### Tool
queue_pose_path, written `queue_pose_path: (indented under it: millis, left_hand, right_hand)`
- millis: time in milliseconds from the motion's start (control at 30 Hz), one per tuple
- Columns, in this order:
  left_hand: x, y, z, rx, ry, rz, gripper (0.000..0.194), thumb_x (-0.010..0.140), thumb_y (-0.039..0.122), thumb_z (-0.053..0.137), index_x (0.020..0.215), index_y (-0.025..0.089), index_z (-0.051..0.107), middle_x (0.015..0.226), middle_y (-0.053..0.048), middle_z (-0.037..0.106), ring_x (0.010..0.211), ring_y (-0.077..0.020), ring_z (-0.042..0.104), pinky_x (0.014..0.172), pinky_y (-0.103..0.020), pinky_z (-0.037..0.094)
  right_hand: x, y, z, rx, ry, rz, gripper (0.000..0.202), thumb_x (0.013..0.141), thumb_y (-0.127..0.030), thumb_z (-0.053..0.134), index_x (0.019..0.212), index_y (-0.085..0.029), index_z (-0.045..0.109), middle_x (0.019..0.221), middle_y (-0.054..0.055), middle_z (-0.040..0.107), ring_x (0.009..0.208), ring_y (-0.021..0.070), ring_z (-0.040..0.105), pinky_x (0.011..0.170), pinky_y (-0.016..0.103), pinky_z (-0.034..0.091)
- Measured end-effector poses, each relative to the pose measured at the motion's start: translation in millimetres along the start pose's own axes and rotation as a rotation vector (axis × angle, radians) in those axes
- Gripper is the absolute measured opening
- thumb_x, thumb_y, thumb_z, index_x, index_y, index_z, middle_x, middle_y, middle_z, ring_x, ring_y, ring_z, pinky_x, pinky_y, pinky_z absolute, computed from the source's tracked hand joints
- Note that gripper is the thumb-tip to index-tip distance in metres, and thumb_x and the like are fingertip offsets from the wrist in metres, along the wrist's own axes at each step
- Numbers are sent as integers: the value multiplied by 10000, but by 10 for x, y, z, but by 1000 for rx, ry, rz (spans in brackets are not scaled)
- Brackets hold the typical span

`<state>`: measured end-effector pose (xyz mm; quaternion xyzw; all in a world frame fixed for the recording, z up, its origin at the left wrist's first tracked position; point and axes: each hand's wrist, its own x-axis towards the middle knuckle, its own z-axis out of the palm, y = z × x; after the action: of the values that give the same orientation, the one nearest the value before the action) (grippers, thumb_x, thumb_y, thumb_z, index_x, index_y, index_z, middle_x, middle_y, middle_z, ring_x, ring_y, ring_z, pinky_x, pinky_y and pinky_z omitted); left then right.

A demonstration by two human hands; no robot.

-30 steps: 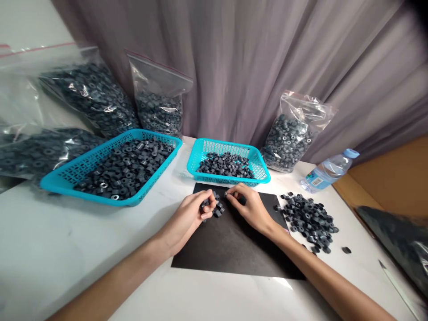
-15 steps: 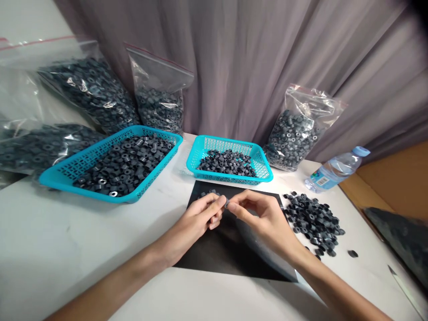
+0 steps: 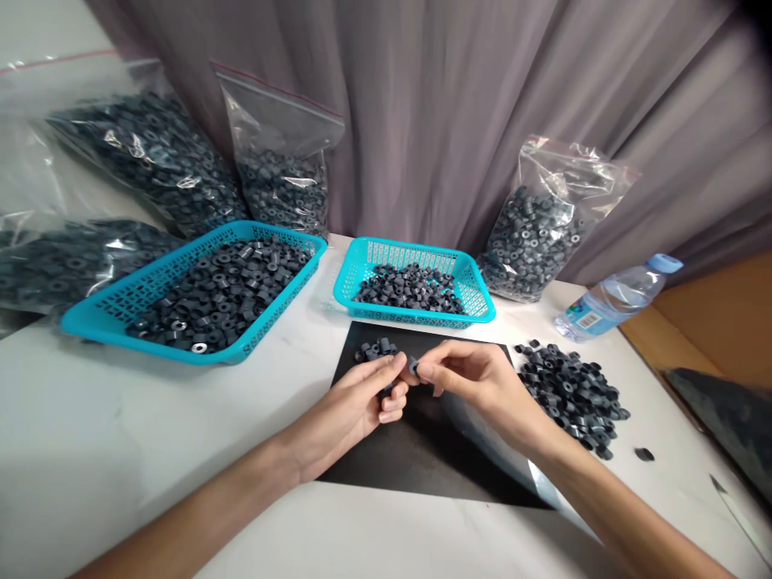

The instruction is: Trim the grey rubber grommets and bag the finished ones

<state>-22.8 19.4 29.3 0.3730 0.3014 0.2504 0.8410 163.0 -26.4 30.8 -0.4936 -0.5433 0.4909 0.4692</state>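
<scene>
A small dark grey plastic ring [image 3: 412,366] is held up over the black mat [image 3: 416,470], its hole partly showing. My left hand [image 3: 362,396] pinches it from the left between thumb and index finger. Something dark also sits within the curled fingers of that hand, mostly hidden. From the right, thumb and forefinger of my right hand [image 3: 482,376] close on the same ring. Just behind my left hand, several loose grey rings [image 3: 375,349] lie on the mat's far left corner. A heap of dark rings [image 3: 572,396] is spread on the table beside my right hand.
Two turquoise baskets, a large one [image 3: 248,349] at left and a smaller one [image 3: 422,316] behind the mat, hold dark rings. Bags of rings [image 3: 283,189] stand at the back left, another bag [image 3: 531,237] at the right. A water bottle [image 3: 615,297] leans beside it.
My right fingers have shifted slightly to the right, and more of the ring shows between my hands. My left fingers have loosened a little, with a dark piece now visible in them. The view has shifted slightly.
</scene>
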Motion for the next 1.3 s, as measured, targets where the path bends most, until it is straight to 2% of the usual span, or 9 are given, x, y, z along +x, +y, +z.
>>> queue_pose_path:
  millis: [267,467,567,733,900,1033,1167,1233,1300]
  left_hand:
    - [-35,16,31,-34,-5,-6,238,854,343,732,777,142,630,731,7,453,636,-89,352,563,-223,298]
    - [-34,33,24,35,-57,-6,194,890,310,681,796,152,621,758,11,435,656,-98,338,594,-233,302]
    - [-30,33,-5,166,-61,18,190,902,329,648,810,165,630,760,9,441,659,-112,344,610,-253,310]
    - [3,20,-71,529,39,187,286,967,415,518,809,200,620,775,0,504,689,-140,397,666,-266,343]
    - [25,-29,-116,687,14,215,260,972,441,501,916,220,625,800,-1,559,694,-144,422,674,-266,350]
    - [24,-41,-118,571,-3,158,230,952,421,551,899,208,621,831,-7,582,678,-130,408,654,-267,329]
    - [8,-24,-82,331,-26,29,201,918,394,619,907,193,623,876,-23,584,708,-124,416,673,-267,327]
    - [-3,-19,-66,266,-36,5,185,916,372,631,920,187,625,900,-32,591,716,-121,411,683,-266,327]
    - [-13,-18,-55,225,-53,-3,170,927,352,624,922,183,619,918,-36,597,709,-114,394,695,-263,328]
  right_hand:
    - [-19,-16,-15,-7,1,-6,253,835,-434,740,835,-180,742,810,38,722,692,138,592,638,263,505]
    - [-26,-7,-22,-24,6,-28,253,843,-436,733,832,-183,724,769,23,696,669,130,575,624,255,496]
    - [-27,-6,-50,-79,-12,-38,272,859,-449,713,842,-178,713,782,27,694,674,131,572,625,253,484]
    - [-32,-41,-111,-322,-46,-94,237,906,-419,666,873,-189,715,820,21,695,731,147,602,686,269,479]
    - [-55,-64,-70,-469,-57,-146,219,942,-390,615,887,-204,717,823,24,699,723,158,612,675,283,484]
    - [-52,-76,-102,-443,-71,-149,212,944,-383,613,888,-203,711,831,21,702,731,152,621,680,273,495]
    - [-15,34,-297,-392,-43,-112,252,950,-424,594,947,-187,681,815,26,684,710,156,635,668,274,516]
    - [0,167,-376,-504,54,-163,218,956,-393,591,972,-192,674,868,40,684,758,171,641,731,303,526]
    - [3,309,-393,-689,80,-228,172,965,-344,579,1009,-203,668,935,59,679,818,192,640,793,342,533]
